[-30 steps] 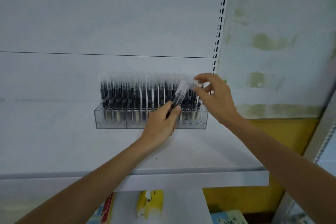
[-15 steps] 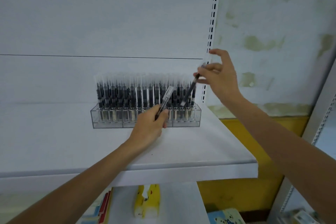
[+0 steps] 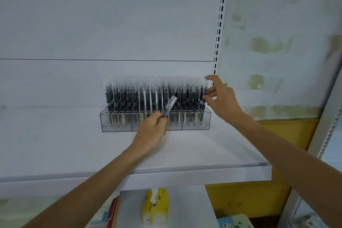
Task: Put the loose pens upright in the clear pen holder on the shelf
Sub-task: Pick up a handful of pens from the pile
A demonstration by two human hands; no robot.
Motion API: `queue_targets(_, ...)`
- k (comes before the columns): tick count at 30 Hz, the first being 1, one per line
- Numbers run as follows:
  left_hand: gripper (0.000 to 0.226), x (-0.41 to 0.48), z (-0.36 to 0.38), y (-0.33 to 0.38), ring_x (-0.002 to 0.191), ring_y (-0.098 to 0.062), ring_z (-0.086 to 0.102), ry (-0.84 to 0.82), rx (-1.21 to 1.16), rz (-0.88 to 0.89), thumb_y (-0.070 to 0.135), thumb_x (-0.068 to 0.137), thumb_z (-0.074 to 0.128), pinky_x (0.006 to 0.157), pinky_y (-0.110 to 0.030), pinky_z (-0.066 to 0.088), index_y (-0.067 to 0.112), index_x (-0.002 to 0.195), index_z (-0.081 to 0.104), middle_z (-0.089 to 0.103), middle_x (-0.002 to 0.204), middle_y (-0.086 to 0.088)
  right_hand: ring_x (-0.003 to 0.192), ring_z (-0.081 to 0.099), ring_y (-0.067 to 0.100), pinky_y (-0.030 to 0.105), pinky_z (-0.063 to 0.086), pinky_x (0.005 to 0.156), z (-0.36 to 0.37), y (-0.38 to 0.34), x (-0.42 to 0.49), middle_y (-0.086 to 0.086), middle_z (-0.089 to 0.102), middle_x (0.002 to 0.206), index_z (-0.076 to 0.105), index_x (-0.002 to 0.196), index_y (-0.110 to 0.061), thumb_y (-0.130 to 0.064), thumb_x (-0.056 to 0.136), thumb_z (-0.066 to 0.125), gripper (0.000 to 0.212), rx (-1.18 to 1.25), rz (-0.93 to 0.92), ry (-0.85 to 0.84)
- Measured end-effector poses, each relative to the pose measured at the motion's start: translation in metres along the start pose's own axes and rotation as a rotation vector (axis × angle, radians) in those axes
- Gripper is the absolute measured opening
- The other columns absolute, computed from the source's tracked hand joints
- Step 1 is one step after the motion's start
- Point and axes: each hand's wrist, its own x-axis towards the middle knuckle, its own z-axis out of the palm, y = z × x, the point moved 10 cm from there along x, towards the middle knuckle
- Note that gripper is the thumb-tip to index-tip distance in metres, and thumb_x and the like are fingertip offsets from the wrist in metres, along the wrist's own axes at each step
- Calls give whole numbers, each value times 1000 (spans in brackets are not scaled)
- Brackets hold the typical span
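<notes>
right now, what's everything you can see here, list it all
shelf: one, white, across the middle
pen holder: one, clear, towards the back of the shelf
standing pens: many, black with clear caps, upright in the holder
end pen: one, black and clear, upright at the holder's right end
loose pen: one, black with clear cap, tilted in front of the holder
slotted upright: one, white, right of the back panel
yellow item: one, yellow, below the shelf
flat items: several, red and blue, below left, blurred
patterned item: one, pale blue, below right
left hand: one, in front of the holder, gripping the loose pen
right hand: one, at the holder's right end, pinching the end pen
</notes>
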Motion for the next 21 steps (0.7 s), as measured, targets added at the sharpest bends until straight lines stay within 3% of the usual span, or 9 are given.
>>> queue_targets(4, 18, 1, 0, 8, 54, -8, 41, -44, 71, 84, 19, 99, 38, 48, -11, 34, 12, 89, 51, 50, 68, 1, 71, 54, 19, 38, 52, 73, -11, -8, 3, 4, 59, 90, 49, 128, -17, -12, 88, 60, 41, -211, -51, 151)
queue_targets(6, 16, 1, -9, 9, 56, -9, 43, -36, 75, 122, 20, 99, 38, 51, -15, 33, 12, 93, 51, 54, 70, 1, 63, 50, 14, 28, 49, 70, -24, -22, 2, 5, 55, 95, 52, 126, -16, -11, 89, 58, 38, -142, -83, 303)
queue_targets(8, 16, 2, -21, 9, 59, -9, 46, -8, 61, 152, 20, 99, 39, 54, -15, 35, 11, 94, 52, 55, 69, 2, 59, 48, 4, 10, 41, 63, -24, -35, -3, 1, 55, 88, 54, 121, -16, -11, 90, 57, 32, 73, -36, 355)
queue_targets(11, 12, 5, -41, 5, 64, -9, 51, 29, 37, 168, 18, 98, 42, 56, -12, 37, 18, 90, 50, 56, 69, 4, 59, 50, -1, 7, 41, 60, 23, -68, -8, -2, 59, 78, 54, 114, -19, -19, 90, 60, 24, 317, 36, 131)
queue_targets(14, 7, 4, -53, -3, 74, -16, 59, 17, 43, 176, 16, 97, 45, 66, -23, 45, 16, 96, 52, 63, 80, -2, 64, 55, -4, 6, 44, 62, 85, -109, -19, -9, 59, 79, 55, 114, -19, -24, 87, 66, 30, 294, -25, -126)
queue_targets(17, 5, 0, -73, -11, 76, -16, 61, 30, 63, 189, 15, 96, 47, 67, -29, 47, 15, 99, 51, 64, 83, -3, 63, 59, 3, 11, 47, 62, 108, -136, -20, -10, 55, 77, 59, 119, -17, -16, 84, 70, 36, 327, -63, -143)
queue_targets(21, 28, -5, -105, -16, 68, -20, 57, 37, 128, 236, 15, 94, 48, 62, -26, 44, 32, 115, 40, 62, 80, -13, 58, 59, 0, 15, 51, 62, 112, -164, -11, -7, 50, 75, 37, 139, -24, -11, 86, 67, 62, 390, -121, -64)
